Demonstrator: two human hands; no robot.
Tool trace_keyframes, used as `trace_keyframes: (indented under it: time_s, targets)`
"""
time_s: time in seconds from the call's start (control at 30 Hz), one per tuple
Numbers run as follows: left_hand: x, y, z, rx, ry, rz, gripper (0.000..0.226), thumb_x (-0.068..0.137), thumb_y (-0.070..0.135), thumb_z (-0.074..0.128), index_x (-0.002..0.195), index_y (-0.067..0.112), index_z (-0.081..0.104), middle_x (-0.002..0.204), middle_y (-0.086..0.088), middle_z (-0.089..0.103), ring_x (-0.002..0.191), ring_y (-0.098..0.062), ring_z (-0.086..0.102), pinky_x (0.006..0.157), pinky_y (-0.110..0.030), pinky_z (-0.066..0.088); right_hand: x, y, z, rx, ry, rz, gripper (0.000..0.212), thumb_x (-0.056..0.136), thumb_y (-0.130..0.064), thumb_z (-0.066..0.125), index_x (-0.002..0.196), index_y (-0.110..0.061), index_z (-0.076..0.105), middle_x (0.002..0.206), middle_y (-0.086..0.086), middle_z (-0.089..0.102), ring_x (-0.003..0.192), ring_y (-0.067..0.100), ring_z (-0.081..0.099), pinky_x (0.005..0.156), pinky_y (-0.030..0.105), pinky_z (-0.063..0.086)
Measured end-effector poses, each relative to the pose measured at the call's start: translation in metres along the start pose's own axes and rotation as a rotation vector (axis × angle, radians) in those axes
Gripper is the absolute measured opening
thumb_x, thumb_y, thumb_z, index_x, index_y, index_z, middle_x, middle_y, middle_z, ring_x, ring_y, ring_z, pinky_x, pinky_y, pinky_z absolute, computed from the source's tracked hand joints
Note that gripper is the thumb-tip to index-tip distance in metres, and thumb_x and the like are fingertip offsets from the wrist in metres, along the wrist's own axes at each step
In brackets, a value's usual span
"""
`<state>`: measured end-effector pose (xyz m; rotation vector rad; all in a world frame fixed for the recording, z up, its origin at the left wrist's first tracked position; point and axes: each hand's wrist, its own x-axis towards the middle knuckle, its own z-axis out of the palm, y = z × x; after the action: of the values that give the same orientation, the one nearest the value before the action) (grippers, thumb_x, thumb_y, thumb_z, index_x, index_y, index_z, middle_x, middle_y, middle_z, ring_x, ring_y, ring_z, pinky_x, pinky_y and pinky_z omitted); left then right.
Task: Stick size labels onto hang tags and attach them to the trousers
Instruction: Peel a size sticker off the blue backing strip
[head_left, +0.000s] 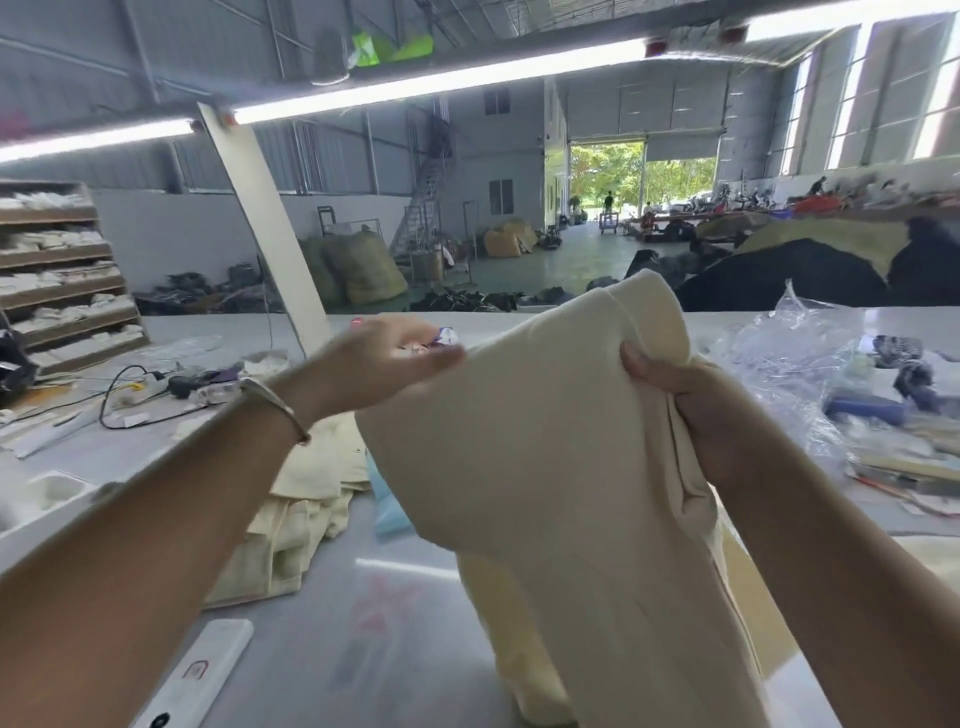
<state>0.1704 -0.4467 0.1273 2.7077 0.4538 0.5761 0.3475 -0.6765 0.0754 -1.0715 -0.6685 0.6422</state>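
Trousers (545, 467), cream, lifted above grey table (322, 597), long axis running top to bottom, lower end draped onto tabletop. Right hand (696, 410) clenched on upper right edge; left hand (379, 358) pinching upper left edge, fingertips blurred, small purple-white item there unclear. One more cream pile (296, 519) left, partly hidden behind forearm.

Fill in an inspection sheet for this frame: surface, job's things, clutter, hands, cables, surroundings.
Surface: grey table, glossy.
Job's things: cream trousers held up; more cream garments piled at left; no hang tags or labels clearly seen.
Clutter: crumpled clear plastic and a blue tool at right.
Hands: left hand and right hand both grip the trousers.
Cables: black cable looped at left.
Surroundings: warehouse, shelves, open doorway.
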Motion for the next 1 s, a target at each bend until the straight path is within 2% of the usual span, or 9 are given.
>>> trace_keyframes:
  time_s: [0.07,0.13,0.2,0.33,0.47,0.53,0.67,0.83,1.0]
  targets:
    - [0.004,0.03,0.012,-0.025,-0.219,0.038,0.073,0.062,0.088,0.051,0.107,0.032,0.065,0.108,0.016,0.068,0.098,-0.007,0.063,0.082,-0.027,0.049,-0.001,-0.001,0.005,-0.024,-0.007,-0.016,0.038,0.07,-0.022,0.072,0.104,-0.005,0.069,0.087,0.013,0.073,0.073,0.026,0.07,0.06,0.034,0.058]
    - [0.01,0.046,0.033,-0.029,-0.261,0.038,0.05,0.064,0.079,0.065,0.088,0.036,0.062,0.087,0.018,0.066,0.081,-0.002,0.063,0.067,-0.019,0.046,-0.001,-0.004,0.005,-0.046,-0.019,-0.007,0.038,0.071,-0.021,0.071,0.105,-0.005,0.069,0.089,0.013,0.072,0.077,0.027,0.07,0.064,0.036,0.059]
    - [0.018,0.056,0.052,-0.039,-0.214,0.08,0.032,0.079,0.058,0.069,0.08,0.026,0.064,0.08,0.011,0.064,0.073,-0.006,0.059,0.061,-0.017,0.044,-0.001,-0.008,0.0,-0.076,-0.013,0.021,0.039,0.071,-0.02,0.071,0.106,-0.004,0.069,0.09,0.013,0.072,0.08,0.028,0.069,0.067,0.036,0.059]
    - [0.027,0.068,0.062,-0.424,-0.385,0.0,0.028,0.093,0.021,0.065,0.093,-0.007,0.069,0.088,-0.01,0.066,0.081,-0.018,0.06,0.086,-0.04,0.054,-0.006,-0.009,-0.022,-0.199,0.081,-0.017,0.02,0.071,-0.021,0.074,0.087,-0.009,0.073,0.081,0.009,0.073,0.072,0.023,0.068,0.059,0.029,0.057]
    - [0.044,0.074,0.067,-0.759,-0.459,-0.121,0.045,0.091,0.004,0.061,0.047,0.012,0.068,0.057,0.002,0.065,0.053,-0.008,0.063,0.052,-0.018,0.051,-0.01,0.02,-0.045,-1.02,0.508,-0.145,0.023,0.081,-0.026,0.073,0.098,-0.012,0.065,0.096,0.005,0.067,0.087,0.023,0.06,0.077,0.036,0.047]
    - [0.051,0.084,0.072,-0.873,-0.445,-0.152,0.034,0.093,0.006,0.059,0.062,0.009,0.074,0.071,-0.004,0.071,0.064,-0.012,0.069,0.058,-0.021,0.054,-0.025,0.038,-0.048,-1.257,0.736,-0.228,0.031,0.083,-0.028,0.065,0.112,-0.016,0.06,0.115,0.004,0.062,0.107,0.026,0.053,0.089,0.039,0.039]
    - [0.056,0.124,0.078,-1.078,-0.443,-0.142,0.026,0.098,0.012,0.053,0.118,-0.001,0.062,0.109,-0.011,0.069,0.1,-0.021,0.067,0.092,-0.034,0.053,-0.06,0.056,-0.043,-1.092,0.906,-0.453,0.038,0.086,-0.034,0.048,0.116,-0.015,0.06,0.128,0.003,0.056,0.12,0.027,0.044,0.094,0.038,0.031]
    - [0.049,0.15,0.069,-1.442,-0.367,-0.051,0.037,0.097,0.021,0.055,0.125,-0.004,0.057,0.108,-0.014,0.068,0.098,-0.026,0.067,0.093,-0.039,0.055,-0.085,0.042,-0.041,-1.069,1.0,-0.62,0.038,0.091,-0.026,0.048,0.118,-0.006,0.065,0.131,0.011,0.058,0.123,0.034,0.05,0.098,0.042,0.034]
    - [0.035,0.069,0.067,-1.656,-0.159,-0.121,0.051,0.096,0.039,0.049,0.128,0.001,0.057,0.11,-0.013,0.069,0.106,-0.024,0.066,0.093,-0.038,0.055,-0.085,0.055,-0.049,-1.229,0.901,-0.605,0.034,0.093,-0.019,0.053,0.124,-0.009,0.063,0.134,0.008,0.058,0.118,0.035,0.053,0.097,0.049,0.039]
